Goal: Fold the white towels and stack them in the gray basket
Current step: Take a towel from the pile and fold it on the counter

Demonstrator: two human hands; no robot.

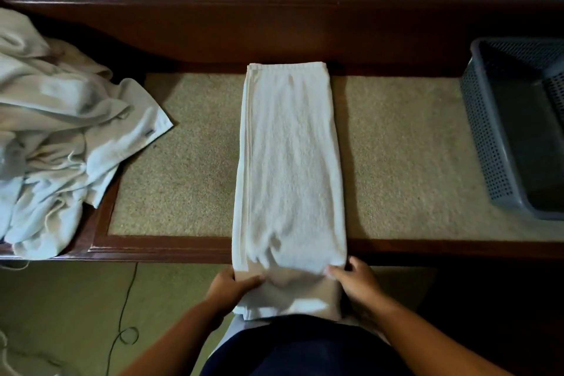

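Both hands sit at the near edge of the bench [396, 162], one at each near corner of the folded towel [290, 162]. The left hand [235, 282] grips the towel's left side with its thumb on top. The right hand [355, 279] pinches the right side, its fingertips [332, 270] on the cloth. Neither hand is free.

The towel lies as a long narrow strip across the middle of the bench. Its long axis runs straight away from the person, from the bench's near edge to its far wooden rail. The near end hangs over the near edge, against the person's body, and that is the end being held. The far end is at full reach, with the whole length of the strip between it and the hands.

The next fold looks to be a lengthwise halving, so the near end would be carried forward along that axis to meet the far end.

The gray basket [518, 131] stands at the bench's right end, well apart from the towel and on the right hand's side. No towel shows in the part of it that is in view. A pile of unfolded towels [61, 131] is heaped at the bench's left end, nearer the left hand.
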